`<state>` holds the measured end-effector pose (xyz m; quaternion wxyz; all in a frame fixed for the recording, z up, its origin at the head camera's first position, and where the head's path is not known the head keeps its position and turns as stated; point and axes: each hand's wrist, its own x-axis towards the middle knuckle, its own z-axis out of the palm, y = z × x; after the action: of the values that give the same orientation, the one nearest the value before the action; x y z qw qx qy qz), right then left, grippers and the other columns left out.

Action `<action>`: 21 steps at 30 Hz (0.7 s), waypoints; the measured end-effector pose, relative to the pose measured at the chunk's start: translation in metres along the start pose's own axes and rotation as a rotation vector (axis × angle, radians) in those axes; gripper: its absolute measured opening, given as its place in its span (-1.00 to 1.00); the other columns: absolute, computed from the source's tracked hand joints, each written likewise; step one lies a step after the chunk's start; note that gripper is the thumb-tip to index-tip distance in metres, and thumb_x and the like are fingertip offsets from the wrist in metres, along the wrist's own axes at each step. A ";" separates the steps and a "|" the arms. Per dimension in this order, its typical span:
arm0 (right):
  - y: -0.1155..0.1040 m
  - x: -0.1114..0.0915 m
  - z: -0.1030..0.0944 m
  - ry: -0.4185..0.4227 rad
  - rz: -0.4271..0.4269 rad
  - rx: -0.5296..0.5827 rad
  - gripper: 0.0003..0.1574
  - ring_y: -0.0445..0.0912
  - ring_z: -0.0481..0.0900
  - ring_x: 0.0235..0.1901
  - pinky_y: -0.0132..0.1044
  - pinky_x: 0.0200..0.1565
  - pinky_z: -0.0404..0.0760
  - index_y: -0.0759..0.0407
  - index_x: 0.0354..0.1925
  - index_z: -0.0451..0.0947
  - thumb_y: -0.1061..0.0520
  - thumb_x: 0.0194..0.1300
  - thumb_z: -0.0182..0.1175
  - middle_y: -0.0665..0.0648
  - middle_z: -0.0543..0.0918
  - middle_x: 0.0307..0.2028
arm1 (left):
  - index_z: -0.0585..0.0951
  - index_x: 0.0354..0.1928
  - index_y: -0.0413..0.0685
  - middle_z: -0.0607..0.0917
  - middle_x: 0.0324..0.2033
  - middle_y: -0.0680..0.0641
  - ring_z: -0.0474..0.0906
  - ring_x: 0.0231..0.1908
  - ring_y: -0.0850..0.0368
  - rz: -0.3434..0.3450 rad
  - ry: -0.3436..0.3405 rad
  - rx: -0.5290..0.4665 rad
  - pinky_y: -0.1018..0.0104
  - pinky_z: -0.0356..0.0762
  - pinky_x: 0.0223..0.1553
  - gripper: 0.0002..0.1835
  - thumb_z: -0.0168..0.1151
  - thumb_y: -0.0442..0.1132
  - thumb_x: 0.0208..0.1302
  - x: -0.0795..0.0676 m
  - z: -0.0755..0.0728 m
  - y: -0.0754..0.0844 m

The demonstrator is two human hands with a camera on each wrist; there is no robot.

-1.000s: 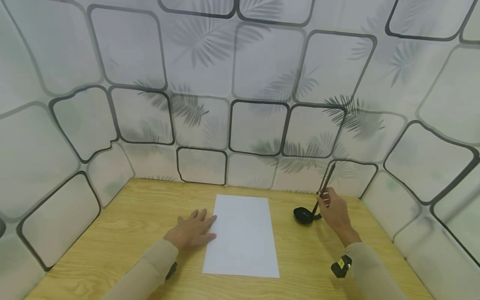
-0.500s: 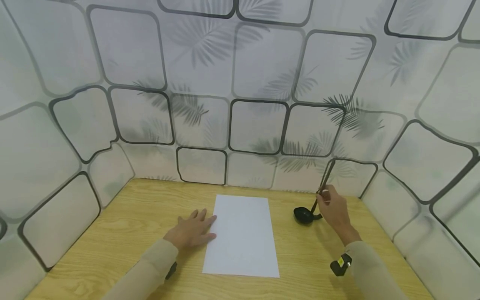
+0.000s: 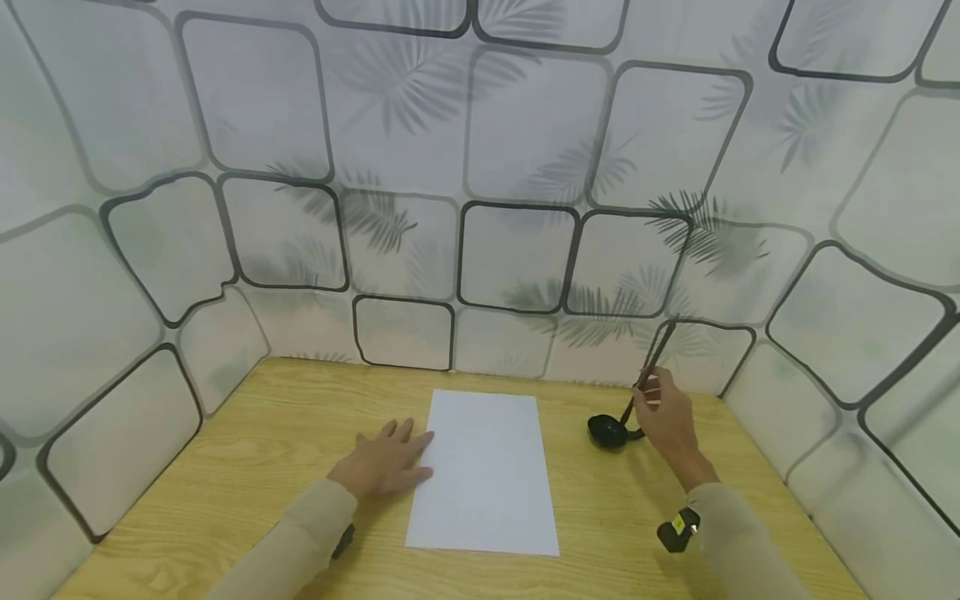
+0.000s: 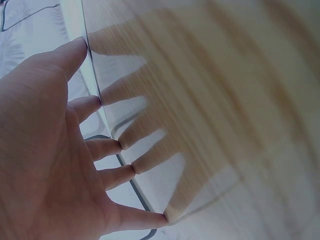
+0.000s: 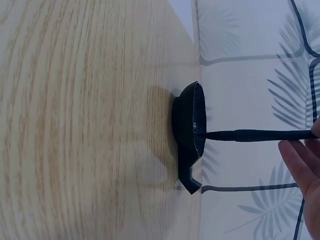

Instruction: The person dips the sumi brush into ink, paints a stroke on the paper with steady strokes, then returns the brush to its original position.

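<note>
My left hand lies with its fingers spread on the table, two of them over the left edge of a blank white sheet of paper. In the left wrist view the straight fingers touch the glossy tabletop. Right of the paper, my right hand pinches a dark writing brush by its shaft. The brush leans up and to the right, its tip inside a small black ink dish with a short stub handle. What the dish holds cannot be made out.
The light wood-grain table meets patterned walls at the back and on both sides. A small black device with a yellow mark sits at the right wrist.
The brush's upper end swings slightly left, then back to the right, while its tip stays at the dish. The left hand, paper and dish have not moved.
</note>
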<state>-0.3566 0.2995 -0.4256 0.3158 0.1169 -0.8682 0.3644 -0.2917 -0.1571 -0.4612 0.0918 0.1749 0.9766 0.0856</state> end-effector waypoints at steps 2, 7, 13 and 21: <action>0.000 0.000 0.000 0.004 0.008 0.008 -0.61 0.14 0.76 -0.26 -0.72 -0.29 0.56 0.37 0.14 0.48 0.39 0.36 0.20 0.36 0.74 -0.20 | 0.24 0.59 0.14 0.16 0.59 -0.33 0.09 0.55 -0.46 0.001 0.002 0.001 -0.77 0.06 0.27 -0.24 -0.05 0.33 0.51 0.000 0.000 0.000; 0.005 -0.001 0.001 0.015 0.000 -0.002 -0.63 0.12 0.76 -0.29 -0.67 -0.30 0.62 0.35 0.12 0.49 0.39 0.34 0.22 0.33 0.73 -0.21 | 0.24 0.60 0.16 0.16 0.59 -0.33 0.10 0.55 -0.46 0.000 0.000 0.002 -0.77 0.06 0.28 -0.24 -0.05 0.33 0.51 0.000 -0.001 0.001; 0.009 -0.002 0.001 -0.005 0.016 -0.031 -0.67 0.02 0.74 -0.30 -0.54 -0.31 0.69 0.33 0.07 0.50 0.38 0.35 0.22 0.30 0.74 -0.23 | 0.22 0.60 0.18 0.15 0.60 -0.32 0.08 0.56 -0.46 0.000 -0.007 0.004 -0.75 0.06 0.29 -0.24 -0.06 0.33 0.52 0.001 -0.001 0.001; 0.005 -0.002 -0.002 -0.005 0.000 -0.039 -0.69 0.23 0.75 -0.25 -0.34 -0.29 0.77 0.35 0.05 0.49 0.41 0.34 0.21 0.33 0.74 -0.22 | 0.23 0.60 0.16 0.15 0.60 -0.32 0.08 0.56 -0.46 -0.004 -0.007 -0.005 -0.75 0.07 0.29 -0.24 -0.04 0.33 0.51 0.001 -0.001 0.000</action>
<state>-0.3564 0.3047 -0.4284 0.3160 0.1116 -0.8759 0.3471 -0.2925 -0.1573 -0.4600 0.0960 0.1732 0.9763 0.0872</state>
